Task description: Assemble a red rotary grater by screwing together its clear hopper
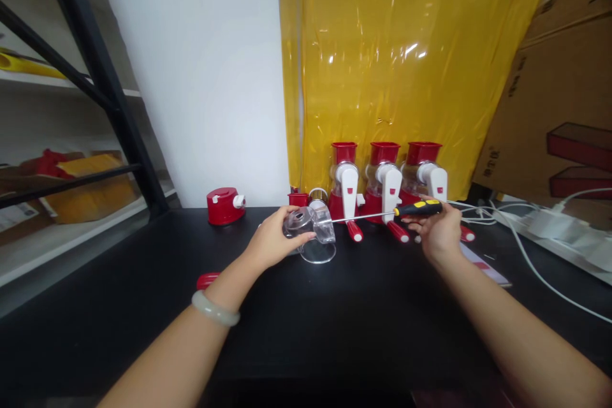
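My left hand [275, 239] is closed around a clear plastic grater housing [321, 252], tilted just above the black table. A screwdriver [419, 208] with a black and yellow handle is held in my right hand [437, 229]. Its long thin shaft points left, and the tip meets the clear housing; whether it sits in a hole there I cannot tell. Behind the housing are a metal grater drum [317, 195] and a small red part [297, 198]. A red base [225, 206] with a white knob stands to the left. Under my left wrist lies a red piece [207, 280], partly covered.
Three assembled red and white rotary graters [344, 188] with crank handles stand at the back. White cables and a power strip [554, 229] lie at the right, near a large cardboard box [535, 89]. A black-framed shelf [90, 86] rises at the left.
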Available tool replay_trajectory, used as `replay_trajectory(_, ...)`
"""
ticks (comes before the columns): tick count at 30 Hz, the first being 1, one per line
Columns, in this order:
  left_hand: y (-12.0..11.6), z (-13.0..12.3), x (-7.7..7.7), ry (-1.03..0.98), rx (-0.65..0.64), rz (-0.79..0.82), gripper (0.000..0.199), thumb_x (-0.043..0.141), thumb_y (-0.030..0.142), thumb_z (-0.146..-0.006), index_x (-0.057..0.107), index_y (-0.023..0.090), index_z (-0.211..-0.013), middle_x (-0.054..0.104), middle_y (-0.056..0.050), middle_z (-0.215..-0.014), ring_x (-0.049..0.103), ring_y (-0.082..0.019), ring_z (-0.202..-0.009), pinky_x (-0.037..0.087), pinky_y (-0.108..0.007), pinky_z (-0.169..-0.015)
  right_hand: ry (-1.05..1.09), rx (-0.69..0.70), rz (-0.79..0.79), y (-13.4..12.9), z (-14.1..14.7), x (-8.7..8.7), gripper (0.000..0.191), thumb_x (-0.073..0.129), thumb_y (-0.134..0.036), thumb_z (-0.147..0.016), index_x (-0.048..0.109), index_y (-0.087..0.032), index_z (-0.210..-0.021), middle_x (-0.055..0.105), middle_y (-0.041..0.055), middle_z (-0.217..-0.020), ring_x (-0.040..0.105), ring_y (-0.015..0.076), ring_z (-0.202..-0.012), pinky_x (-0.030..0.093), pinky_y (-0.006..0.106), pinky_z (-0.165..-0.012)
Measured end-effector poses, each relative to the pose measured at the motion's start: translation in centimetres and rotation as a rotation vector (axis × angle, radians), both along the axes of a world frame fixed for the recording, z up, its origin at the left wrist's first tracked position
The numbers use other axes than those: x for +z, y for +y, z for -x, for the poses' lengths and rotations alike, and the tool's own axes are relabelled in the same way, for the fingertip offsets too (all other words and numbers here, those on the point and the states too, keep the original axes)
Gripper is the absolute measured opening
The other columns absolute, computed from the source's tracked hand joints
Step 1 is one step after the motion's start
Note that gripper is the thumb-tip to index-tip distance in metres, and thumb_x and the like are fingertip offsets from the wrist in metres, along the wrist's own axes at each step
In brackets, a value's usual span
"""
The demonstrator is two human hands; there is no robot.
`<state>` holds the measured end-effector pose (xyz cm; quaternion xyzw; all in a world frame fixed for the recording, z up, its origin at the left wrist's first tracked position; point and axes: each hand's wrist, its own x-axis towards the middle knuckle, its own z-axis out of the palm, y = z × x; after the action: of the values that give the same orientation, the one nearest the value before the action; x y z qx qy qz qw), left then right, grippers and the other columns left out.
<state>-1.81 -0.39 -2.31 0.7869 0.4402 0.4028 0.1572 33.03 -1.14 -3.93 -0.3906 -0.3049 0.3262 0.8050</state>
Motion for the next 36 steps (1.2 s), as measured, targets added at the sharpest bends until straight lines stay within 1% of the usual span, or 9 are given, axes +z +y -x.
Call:
replay_trajectory(8, -0.07, 0.07, 0.00, -0.012, 0.001, -0.003, 0.059, 0.080, 0.050, -0.075, 0.062, 0.025, -0.125, 0.072, -0.012, -0.123, 0.069, -0.031, -0.111, 0.051, -0.049, -0.098, 0.035, -0.032, -0.005, -0.29, 0.31, 0.24, 0.033, 0.049, -0.040, -0.081, 0.060, -0.022, -0.106, 0.065, -0.0008, -0.074, 0.068, 0.0175, -0.054, 0.042, 0.021, -0.039)
replay_trajectory(12, -0.22, 0.00, 0.13, -0.039, -0.016, 0.004, 0.059, 0.081, 0.048, -0.074, 0.063, 0.025, -0.125, 0.071, -0.012, -0.123, 0.069, -0.032, -0.109, 0.051, -0.051, -0.097, 0.000, -0.031, -0.011, -0.13, 0.18, 0.03, 0.034, 0.056, -0.045, -0.083, 0.059, -0.022, -0.108, 0.064, -0.0022, -0.076, 0.068, 0.0158, -0.054, 0.042, 0.020, -0.040)
replay_trajectory(16, -0.25, -0.06, 0.11, -0.084, -0.023, 0.002, 0.057, 0.083, 0.045, -0.072, 0.066, 0.025, -0.122, 0.072, -0.013, -0.120, 0.069, -0.035, -0.108, 0.051, -0.052, -0.096, -0.045, -0.065, -0.029, -0.03, 0.21, -0.07, 0.052, 0.070, -0.055, -0.077, 0.054, -0.024, -0.116, 0.061, -0.0052, -0.070, 0.062, 0.0125, -0.046, 0.041, 0.019, -0.039)
replay_trajectory(18, -0.20, -0.06, 0.05, -0.088, -0.018, 0.000, 0.056, 0.083, 0.044, -0.071, 0.066, 0.025, -0.121, 0.073, -0.013, -0.118, 0.069, -0.035, -0.108, 0.051, -0.052, -0.095, -0.060, -0.090, -0.015, -0.03, 0.29, -0.03, 0.056, 0.073, -0.060, -0.074, 0.055, -0.023, -0.113, 0.056, -0.0076, -0.063, 0.055, 0.0103, -0.042, 0.040, 0.019, -0.039)
replay_trajectory(21, -0.18, -0.06, 0.03, -0.066, -0.011, -0.002, 0.057, 0.083, 0.045, -0.072, 0.066, 0.025, -0.122, 0.073, -0.013, -0.118, 0.069, -0.034, -0.107, 0.051, -0.051, -0.094, -0.076, -0.111, 0.018, -0.15, 0.38, 0.06, 0.052, 0.070, -0.064, -0.075, 0.056, -0.023, -0.104, 0.050, -0.0092, -0.056, 0.049, 0.0089, -0.039, 0.038, 0.020, -0.037)
replay_trajectory(24, -0.23, -0.10, 0.10, -0.056, -0.017, -0.010, 0.057, 0.082, 0.046, -0.073, 0.065, 0.026, -0.123, 0.072, -0.012, -0.119, 0.069, -0.032, -0.106, 0.052, -0.050, -0.094, -0.061, -0.069, 0.020, -0.42, 0.41, 0.21, 0.045, 0.056, -0.063, -0.082, 0.057, -0.022, -0.101, 0.057, -0.0045, -0.062, 0.054, 0.0114, -0.041, 0.040, 0.021, -0.038)
replay_trajectory(27, -0.25, -0.11, 0.15, -0.057, -0.014, -0.011, 0.057, 0.082, 0.047, -0.073, 0.065, 0.025, -0.122, 0.072, -0.012, -0.119, 0.069, -0.033, -0.107, 0.051, -0.049, -0.094, -0.025, -0.026, -0.029, -0.70, 0.44, 0.41, 0.044, 0.046, -0.055, -0.083, 0.058, -0.022, -0.108, 0.067, 0.0016, -0.076, 0.065, 0.0159, -0.053, 0.046, 0.023, -0.041)
replay_trajectory(31, -0.11, 0.00, -0.01, -0.052, 0.011, -0.009, 0.061, 0.083, 0.048, -0.071, 0.063, 0.024, -0.124, 0.072, -0.013, -0.115, 0.068, -0.033, -0.105, 0.051, -0.049, -0.093, 0.019, -0.027, -0.012, -0.73, 0.41, 0.55, 0.041, 0.050, -0.046, -0.082, 0.057, -0.022, -0.114, 0.072, 0.0047, -0.088, 0.069, 0.0180, -0.064, 0.048, 0.023, -0.045)
replay_trajectory(36, 0.15, 0.16, -0.35, -0.065, 0.057, -0.004, 0.072, 0.085, 0.049, -0.066, 0.055, 0.025, -0.128, 0.071, -0.012, -0.109, 0.068, -0.035, -0.102, 0.050, -0.051, -0.090, 0.025, -0.048, 0.002, -0.35, 0.10, 0.32, 0.037, 0.059, -0.039, -0.079, 0.059, -0.022, -0.112, 0.068, 0.0001, -0.082, 0.069, 0.0160, -0.062, 0.047, 0.020, -0.044)
